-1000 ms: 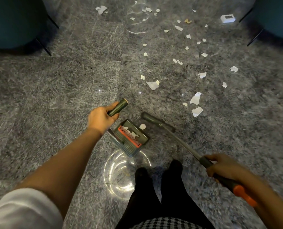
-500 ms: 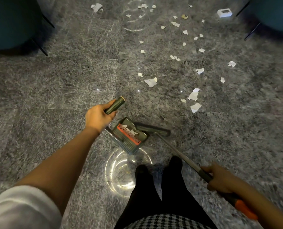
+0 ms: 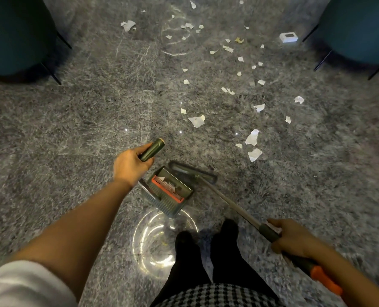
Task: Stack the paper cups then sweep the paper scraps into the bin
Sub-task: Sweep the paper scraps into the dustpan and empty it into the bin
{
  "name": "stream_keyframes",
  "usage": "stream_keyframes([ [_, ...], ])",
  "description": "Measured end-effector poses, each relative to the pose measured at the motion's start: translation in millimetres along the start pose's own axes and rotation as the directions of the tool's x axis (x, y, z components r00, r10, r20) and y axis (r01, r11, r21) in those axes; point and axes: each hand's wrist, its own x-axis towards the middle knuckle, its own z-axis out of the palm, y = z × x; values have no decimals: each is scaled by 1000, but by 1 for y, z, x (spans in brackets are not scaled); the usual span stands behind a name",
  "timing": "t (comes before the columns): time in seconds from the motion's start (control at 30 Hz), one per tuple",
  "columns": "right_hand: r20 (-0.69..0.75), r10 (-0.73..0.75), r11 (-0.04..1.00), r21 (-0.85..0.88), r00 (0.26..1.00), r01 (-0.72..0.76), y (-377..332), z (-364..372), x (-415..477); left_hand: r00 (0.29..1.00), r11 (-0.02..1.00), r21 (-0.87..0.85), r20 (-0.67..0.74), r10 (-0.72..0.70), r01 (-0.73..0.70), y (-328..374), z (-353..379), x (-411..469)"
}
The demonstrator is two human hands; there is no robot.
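The left hand [image 3: 131,165] grips the dustpan [image 3: 168,193] by its handle. The right hand [image 3: 292,238] is clamped on the broom [image 3: 224,199], whose head lies at the pan's mouth, lower centre. Tipping the pan could spill the few pieces inside, and a brisk stroke might scatter the paper scraps [image 3: 254,154] under the chairs [image 3: 13,34]. Counted: one dustpan, one broom, two chairs, one white box [image 3: 288,37] and roughly thirty scraps on the floor, upper right. No cups or bin show.

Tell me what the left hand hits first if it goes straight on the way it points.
Probably nothing nearby: the left hand, gripping the dustpan handle, points up-right over bare floor toward a large paper scrap; depth is unclear.
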Motion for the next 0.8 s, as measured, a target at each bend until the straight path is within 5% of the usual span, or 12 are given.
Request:
stream_keyframes([
  [0.17,-80,10,1000,20,997,-8,-22,-18,12,997,999,-8,-67,-32,31,14,-6,18],
  [0.57,-218,91,927,375,972,-3,-71,-135,95,995,998,-28,-93,45,-48,69,-3,156],
  [0.8,-260,82,910,414,962,34,-125,-230,152,999,998,-53,21,28,-27,101,15,270],
])
